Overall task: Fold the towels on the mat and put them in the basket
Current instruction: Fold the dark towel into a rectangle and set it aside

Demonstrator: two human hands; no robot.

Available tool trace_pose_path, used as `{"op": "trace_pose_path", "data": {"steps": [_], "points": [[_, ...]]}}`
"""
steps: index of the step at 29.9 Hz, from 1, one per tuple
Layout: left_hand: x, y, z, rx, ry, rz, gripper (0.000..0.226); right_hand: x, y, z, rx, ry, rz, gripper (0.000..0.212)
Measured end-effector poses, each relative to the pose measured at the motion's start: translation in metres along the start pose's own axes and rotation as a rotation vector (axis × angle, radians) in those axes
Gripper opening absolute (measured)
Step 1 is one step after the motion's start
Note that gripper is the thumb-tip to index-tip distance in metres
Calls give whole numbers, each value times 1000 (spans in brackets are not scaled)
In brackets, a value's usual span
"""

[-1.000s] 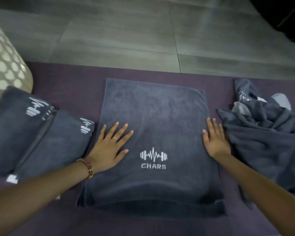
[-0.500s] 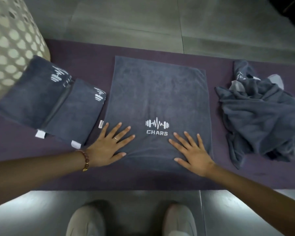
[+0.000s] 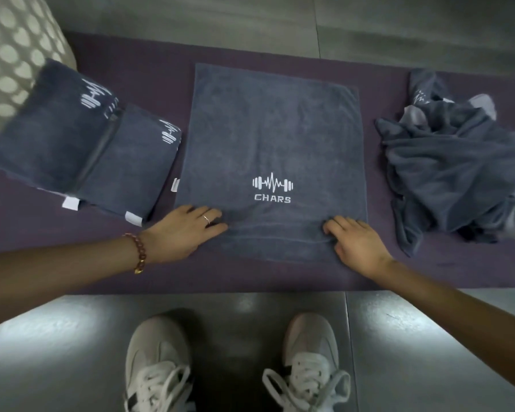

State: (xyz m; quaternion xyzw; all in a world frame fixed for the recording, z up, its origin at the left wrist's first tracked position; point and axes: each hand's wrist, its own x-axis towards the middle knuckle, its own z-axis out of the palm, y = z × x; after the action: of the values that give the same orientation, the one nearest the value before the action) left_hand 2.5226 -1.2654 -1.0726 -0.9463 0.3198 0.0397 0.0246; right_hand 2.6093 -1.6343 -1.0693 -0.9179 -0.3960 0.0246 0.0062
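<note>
A grey towel [image 3: 268,138] with a white "CHARS" logo lies flat in the middle of the purple mat [image 3: 149,63]. My left hand [image 3: 188,230] is at the towel's near left corner, its fingers curled into the cloth. Near the right corner, my right hand [image 3: 357,242] has its fingers bent and pinches the fabric, and small wrinkles run between the two hands. Two folded grey towels [image 3: 57,138] [image 3: 125,168] lie side by side on the left of the mat. The pale perforated basket [image 3: 9,55] stands at the far left.
A crumpled pile of grey towels [image 3: 452,173] sits on the right end of the mat. My two white shoes [image 3: 158,364] [image 3: 309,358] stand on the grey tiled floor just in front of the mat's near edge.
Both hands slid from lying flat on the towel toward its near edge and curled their fingers into the cloth. The view pulled back, and my shoes came into sight.
</note>
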Motion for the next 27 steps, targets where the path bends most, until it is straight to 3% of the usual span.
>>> {"op": "trace_pose_path", "data": {"steps": [4,9,15,27], "points": [[9,9,-7,75,-138,-120,97,3,0,-2,39,5,13,20],[15,6,-11,161,-93,-140,83,-7,7,-10,70,66,-30,12],[-2,12,3,171,-66,-27,37,-21,7,5,41,33,-60,17],[-22,-1,7,49,-39,13,32,-35,1,20,98,123,-140,21]]}}
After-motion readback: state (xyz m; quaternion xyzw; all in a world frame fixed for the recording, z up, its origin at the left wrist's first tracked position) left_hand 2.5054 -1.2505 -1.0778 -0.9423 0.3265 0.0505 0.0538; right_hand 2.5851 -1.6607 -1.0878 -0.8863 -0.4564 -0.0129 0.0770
